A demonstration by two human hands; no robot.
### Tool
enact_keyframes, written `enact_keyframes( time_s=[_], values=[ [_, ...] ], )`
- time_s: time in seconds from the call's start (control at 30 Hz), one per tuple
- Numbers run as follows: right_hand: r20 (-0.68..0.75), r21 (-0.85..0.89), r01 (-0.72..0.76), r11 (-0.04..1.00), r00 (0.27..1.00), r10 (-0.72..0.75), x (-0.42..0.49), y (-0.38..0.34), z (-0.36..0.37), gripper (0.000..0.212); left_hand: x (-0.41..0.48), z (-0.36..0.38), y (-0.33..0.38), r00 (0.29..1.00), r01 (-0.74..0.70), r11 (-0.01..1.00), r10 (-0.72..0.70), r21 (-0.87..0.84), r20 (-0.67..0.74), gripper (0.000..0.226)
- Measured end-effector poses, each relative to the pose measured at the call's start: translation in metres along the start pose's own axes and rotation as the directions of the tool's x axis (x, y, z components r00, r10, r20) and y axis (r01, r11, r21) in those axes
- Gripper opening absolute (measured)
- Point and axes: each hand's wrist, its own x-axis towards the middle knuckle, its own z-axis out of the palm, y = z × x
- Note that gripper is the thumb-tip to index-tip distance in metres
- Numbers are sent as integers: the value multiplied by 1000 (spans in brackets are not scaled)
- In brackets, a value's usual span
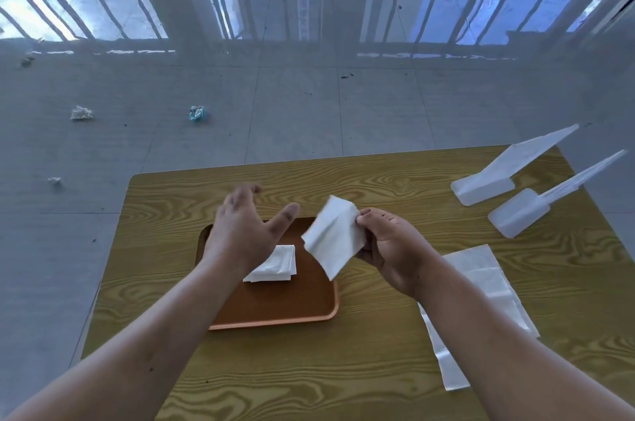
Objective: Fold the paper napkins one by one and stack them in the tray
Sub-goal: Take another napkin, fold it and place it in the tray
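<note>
My right hand [391, 248] pinches a folded white napkin [333, 236] and holds it in the air above the right part of the brown tray [292, 303]. My left hand [244, 228] hovers over the tray's far left with fingers spread, holding nothing. A small stack of folded napkins [276, 264] lies in the tray, partly hidden by my left wrist. Unfolded napkins [481, 283] lie flat on the wooden table [309, 369] to the right, under my right forearm.
Two white plastic stands [498, 176] [525, 211] lie at the table's far right corner. Crumpled bits of paper [81, 112] and a blue-white scrap [197, 113] are on the tiled floor beyond the table.
</note>
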Motion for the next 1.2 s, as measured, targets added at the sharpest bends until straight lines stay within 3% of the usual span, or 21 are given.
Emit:
enact_keyframes(
  time_s=[0.07, 0.1, 0.13, 0.2, 0.27, 0.37, 0.43, 0.5, 0.63, 0.77, 0.83, 0.97, 1.03, 1.1, 1.2],
  values=[
    [49, 178, -41, 983, 998, 33, -1, 3, 2, 34, -7, 4, 0, 959, 201, 977, -183, -67, 217, 117],
    [65, 230, -50, 972, 997, 36, -2, 6, 3, 35, -12, 5, 2, 900, 322, 936, -256, -142, 353, 122],
    [73, 263, -53, 963, 997, 35, -2, 8, 4, 36, -16, 7, 3, 818, 442, 867, -284, -230, 501, 123],
    [77, 270, -43, 962, 997, 23, -2, 12, 7, 36, -24, 12, 3, 687, 601, 699, -204, -387, 697, 121],
    [78, 237, -22, 971, 997, 3, -3, 13, 9, 35, -29, 15, 7, 706, 615, 575, -97, -540, 702, 105],
    [93, 173, -7, 985, 996, -10, -4, 13, 13, 20, -31, 16, 16, 836, 470, 487, 22, -736, 548, 68],
    [100, 103, 19, 994, 995, -30, -4, 11, 15, 11, -28, 13, 20, 881, 404, 463, 34, -789, 472, 70],
    [75, 36, 62, 997, 995, -64, -5, 9, 16, 17, -25, 8, 20, 895, 352, 501, 66, -791, 440, 82],
    [8, -58, 117, 991, 993, -117, -1, 4, 19, 60, -21, 3, 13, 879, 286, 546, 177, -787, 442, 92],
    [52, -76, 118, 990, 992, -115, 6, -1, 20, 88, -13, 6, 4, 879, 269, 619, 156, -738, 451, 113],
    [63, -119, 124, 985, 991, -117, 7, -3, 20, 82, -10, 5, 0, 876, 252, 656, 157, -711, 456, 105],
    [57, -295, 159, 942, 987, -149, 6, -8, 21, 45, -5, 3, -5, 916, 128, 794, 135, -594, 377, 43],
    [42, -424, 194, 884, 980, -195, 6, -9, 22, 29, -4, 3, -8, 944, 33, 878, 129, -477, 303, 24],
    [29, -591, 232, 773, 963, -267, 6, -9, 25, 20, -4, 3, -10, 962, -81, 945, 157, -316, 224, 13],
    [63, -792, 281, 543, 921, -384, 9, -8, 30, 19, -4, 1, -9, 961, -240, 961, 255, -137, 108, 12]
  ],
)
